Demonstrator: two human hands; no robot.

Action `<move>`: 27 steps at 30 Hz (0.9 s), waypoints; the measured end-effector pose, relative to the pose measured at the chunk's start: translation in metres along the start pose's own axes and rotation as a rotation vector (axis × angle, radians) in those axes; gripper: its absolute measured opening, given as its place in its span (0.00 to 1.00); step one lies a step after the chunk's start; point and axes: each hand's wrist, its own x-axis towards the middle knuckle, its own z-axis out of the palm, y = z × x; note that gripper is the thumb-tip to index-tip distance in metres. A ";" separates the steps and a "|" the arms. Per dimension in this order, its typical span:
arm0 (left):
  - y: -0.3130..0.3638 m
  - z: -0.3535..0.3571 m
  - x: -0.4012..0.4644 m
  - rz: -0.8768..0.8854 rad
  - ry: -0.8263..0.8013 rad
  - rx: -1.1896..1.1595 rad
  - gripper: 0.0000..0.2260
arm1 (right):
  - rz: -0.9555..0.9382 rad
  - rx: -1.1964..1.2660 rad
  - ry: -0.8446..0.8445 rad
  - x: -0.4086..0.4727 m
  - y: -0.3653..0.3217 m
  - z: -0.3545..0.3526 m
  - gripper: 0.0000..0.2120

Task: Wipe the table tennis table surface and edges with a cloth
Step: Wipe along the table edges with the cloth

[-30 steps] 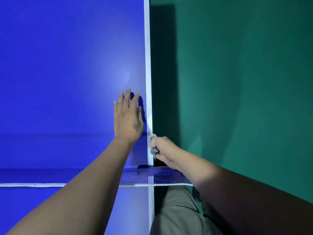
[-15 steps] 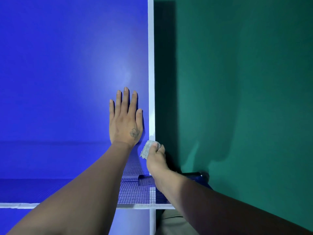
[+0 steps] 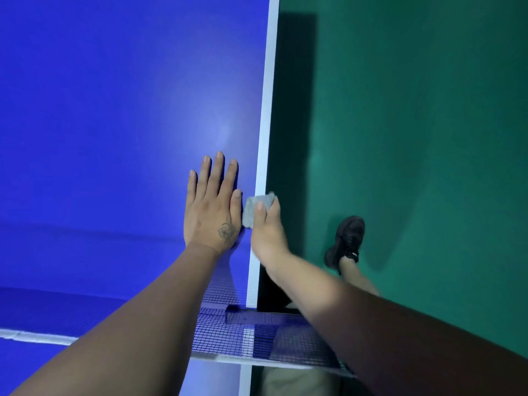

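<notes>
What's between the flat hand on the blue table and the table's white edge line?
In the head view, the grey cloth, pinched by the right hand, sits between the flat left hand and the white edge line, overlapping that line.

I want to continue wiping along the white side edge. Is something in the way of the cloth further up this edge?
Nothing visible. The right hand holds the cloth on the white edge, which runs bare beyond it. The left hand lies flat beside, on the blue surface.

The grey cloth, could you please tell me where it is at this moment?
In the head view, the grey cloth sits on the table's white side edge, gripped by the right hand, just right of the flat left hand.
</notes>
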 end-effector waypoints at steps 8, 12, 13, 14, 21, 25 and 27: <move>0.002 -0.003 0.001 -0.014 0.016 -0.057 0.26 | 0.031 -0.016 -0.078 -0.006 0.007 -0.007 0.27; 0.007 -0.012 0.016 -0.065 0.016 -0.100 0.25 | -0.022 0.010 -0.041 0.050 -0.043 -0.011 0.27; 0.010 -0.013 0.024 -0.093 0.023 -0.110 0.26 | -0.033 0.024 -0.035 0.064 -0.056 -0.013 0.26; 0.013 -0.015 0.033 -0.122 0.030 -0.123 0.26 | -0.039 0.037 -0.039 0.075 -0.066 -0.014 0.26; 0.022 -0.027 0.135 -0.178 0.051 -0.232 0.27 | -0.048 -0.030 -0.081 0.049 -0.039 -0.019 0.29; 0.021 -0.032 0.200 -0.135 0.044 -0.206 0.27 | -0.026 0.002 -0.127 0.034 -0.028 -0.023 0.29; 0.022 -0.032 0.225 -0.115 0.038 -0.183 0.27 | 0.005 0.043 -0.138 0.045 -0.041 -0.021 0.29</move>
